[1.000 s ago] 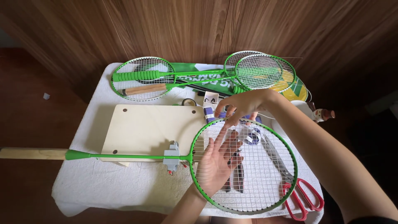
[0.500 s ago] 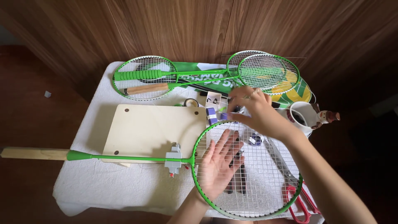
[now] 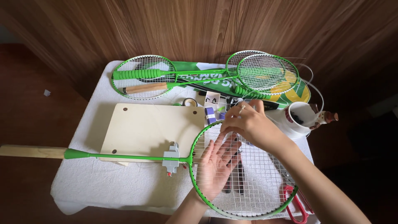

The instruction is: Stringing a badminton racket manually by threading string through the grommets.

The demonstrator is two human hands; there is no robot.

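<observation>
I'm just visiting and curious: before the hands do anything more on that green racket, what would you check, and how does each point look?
1. Racket flat on the towel: ok.
2. Shaft held in the grey clamp: ok.
3. Left hand under the strings, palm up: ok.
4. Right hand at the frame's top edge: ok; whether it pinches a string, cannot tell.
5. Red scissors clear of the hands: ok.

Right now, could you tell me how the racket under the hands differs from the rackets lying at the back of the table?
The near racket lies alone, its shaft held in a grey clamp by the wooden board; the back rackets lie loose and overlapping on a green cover. The left hand lies flat against the near racket's strings and the right hand rests at its rim; the back rackets go untouched. All have green frames and white strings.
</observation>
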